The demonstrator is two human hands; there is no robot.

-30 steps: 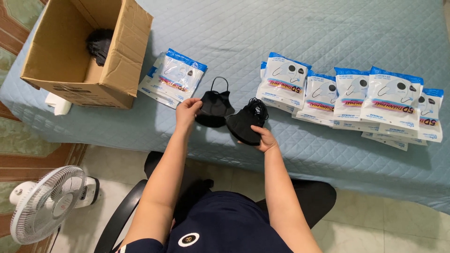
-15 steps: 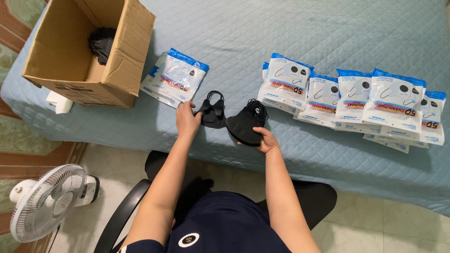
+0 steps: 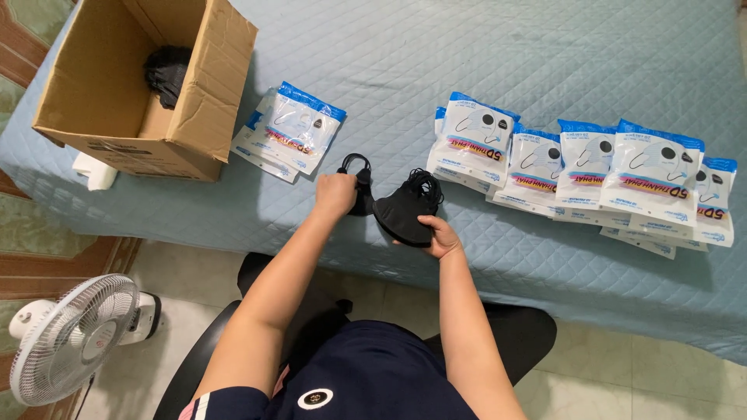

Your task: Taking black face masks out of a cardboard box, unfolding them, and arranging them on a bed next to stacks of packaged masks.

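- Our left hand [image 3: 336,193] pinches one black mask [image 3: 359,187]; our right hand [image 3: 440,236] cups the black mask stack [image 3: 405,213] from below.
- The cardboard box [image 3: 204,109] holds more dark masks [image 3: 166,71].

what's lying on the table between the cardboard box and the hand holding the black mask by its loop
In the head view, a small stack of white-and-blue packets lies between the cardboard box and the left hand, which grips a black mask.
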